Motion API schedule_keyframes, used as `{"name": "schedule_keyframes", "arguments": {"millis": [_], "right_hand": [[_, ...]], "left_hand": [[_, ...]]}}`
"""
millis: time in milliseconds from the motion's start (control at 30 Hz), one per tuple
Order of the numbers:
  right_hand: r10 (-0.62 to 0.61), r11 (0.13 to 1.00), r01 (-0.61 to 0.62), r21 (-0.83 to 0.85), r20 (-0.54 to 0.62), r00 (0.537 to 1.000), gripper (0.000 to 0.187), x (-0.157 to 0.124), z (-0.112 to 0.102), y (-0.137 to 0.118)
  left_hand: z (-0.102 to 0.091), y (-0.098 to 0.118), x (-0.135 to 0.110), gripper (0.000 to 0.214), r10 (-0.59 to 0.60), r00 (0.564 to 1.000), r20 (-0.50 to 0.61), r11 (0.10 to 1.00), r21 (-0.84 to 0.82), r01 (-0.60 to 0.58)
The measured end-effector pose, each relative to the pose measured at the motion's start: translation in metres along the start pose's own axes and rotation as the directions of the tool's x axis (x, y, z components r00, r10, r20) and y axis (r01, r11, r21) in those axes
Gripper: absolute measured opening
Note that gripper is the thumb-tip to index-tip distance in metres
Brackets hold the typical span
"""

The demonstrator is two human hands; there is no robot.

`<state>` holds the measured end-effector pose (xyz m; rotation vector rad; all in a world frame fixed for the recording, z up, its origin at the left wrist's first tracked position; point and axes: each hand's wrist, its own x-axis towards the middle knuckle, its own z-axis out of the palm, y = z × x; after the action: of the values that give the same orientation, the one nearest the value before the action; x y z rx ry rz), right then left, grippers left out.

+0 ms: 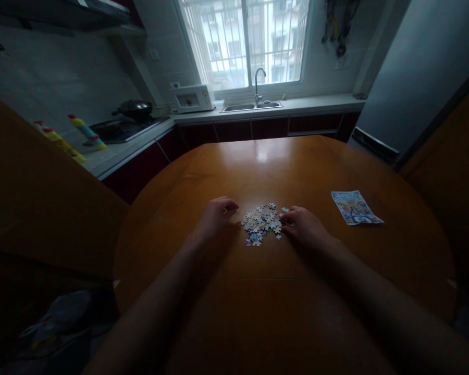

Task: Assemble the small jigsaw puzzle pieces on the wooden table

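Observation:
A small heap of loose jigsaw pieces point(262, 223) lies in the middle of a round wooden table point(289, 291). My left hand point(216, 213) rests on the table at the heap's left edge, its fingers curled inward with their tips by the pieces. My right hand point(303, 225) lies at the heap's right edge, its fingers bent and touching the nearest pieces. In the dim light I cannot see whether either hand pinches a piece.
A printed picture card point(355, 207) lies on the table to the right. Beyond the table runs a kitchen counter with a sink and tap point(254, 104), a white microwave point(193, 99), a stove with a wok point(135, 109) and bottles point(84, 131).

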<state>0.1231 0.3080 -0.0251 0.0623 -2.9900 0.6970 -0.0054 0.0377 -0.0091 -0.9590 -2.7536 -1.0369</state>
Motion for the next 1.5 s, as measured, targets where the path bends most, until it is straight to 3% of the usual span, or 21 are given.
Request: {"name": "schedule_keyframes", "arguments": {"millis": [100,233,333,433,567,733,833,933,1000,1067,1133,1200,1267,1400,1500], "right_hand": [[0.018,1.0,-0.018,-0.007,0.0,1.0,0.012,0.0,0.0,0.0],[-0.016,1.0,0.017,0.018,-0.029,0.999,0.014,-0.001,0.001,-0.001],[-0.072,0.997,0.073,0.028,-0.017,0.997,0.016,-0.001,0.002,-0.002],[-0.092,0.996,0.092,-0.002,-0.003,0.996,0.016,0.0,0.005,-0.002],[-0.087,0.996,0.086,-0.015,-0.017,0.996,0.014,0.001,0.008,-0.004],[-0.019,1.0,0.018,-0.022,-0.03,0.999,0.019,-0.002,-0.005,-0.003],[0.033,0.998,-0.039,0.053,0.119,0.992,0.017,-0.006,-0.017,0.002],[-0.044,0.987,-0.012,0.162,0.338,0.94,0.013,-0.01,-0.023,0.007],[-0.032,0.992,-0.018,0.125,0.383,0.923,0.004,-0.012,-0.024,0.006],[0.055,0.997,-0.068,0.026,0.329,0.943,0.008,-0.012,-0.022,0.002],[0.135,0.991,-0.134,-0.018,0.213,0.968,0.008,-0.012,-0.02,-0.005],[0.149,0.988,-0.151,0.016,0.097,0.984,0.006,-0.012,-0.015,-0.014],[0.109,0.993,-0.11,0.035,0.029,0.994,0.011,-0.012,-0.007,-0.023],[0.044,0.998,-0.044,-0.039,0.017,0.999,0.012,-0.011,0.007,-0.029],[0.052,0.996,-0.049,-0.077,0.029,0.998,0.011,-0.011,0.012,-0.027]], "left_hand": [[-0.004,0.012,-0.006,0.015,0.134,0.977,0.166,0.973,0.165,-0.162],[-0.008,0.017,-0.014,0.014,0.047,0.955,0.292,0.969,0.22,-0.116],[-0.007,0.014,-0.014,0.012,0.015,0.952,0.304,0.975,0.207,-0.082],[0.001,0.01,-0.012,0.018,0.058,0.966,0.25,0.971,0.212,-0.113],[0.017,0.0,-0.008,0.02,0.116,0.967,0.227,0.973,0.168,-0.156],[0.026,-0.008,-0.005,0.015,0.059,0.976,0.211,0.996,0.048,-0.071],[0.022,-0.009,-0.005,0.012,0.0,0.973,0.23,1.0,-0.007,0.001],[0.016,-0.012,-0.006,0.016,-0.039,0.964,0.264,0.999,-0.025,0.047],[0.015,-0.015,-0.007,0.019,-0.051,0.958,0.284,0.998,-0.028,0.062],[0.017,-0.015,-0.006,0.02,-0.065,0.968,0.241,0.997,-0.015,0.071],[0.023,-0.013,-0.004,0.024,-0.073,0.989,0.13,0.997,0.008,0.073],[0.031,-0.009,-0.003,0.026,-0.043,0.998,0.034,0.998,0.036,0.042],[0.037,-0.006,-0.002,0.026,0.038,0.999,0.03,0.995,0.091,-0.04],[0.044,-0.006,0.0,0.02,0.112,0.992,0.061,0.976,0.18,-0.122],[0.046,-0.008,0.002,0.014,0.104,0.993,0.048,0.987,0.114,-0.109]]}}
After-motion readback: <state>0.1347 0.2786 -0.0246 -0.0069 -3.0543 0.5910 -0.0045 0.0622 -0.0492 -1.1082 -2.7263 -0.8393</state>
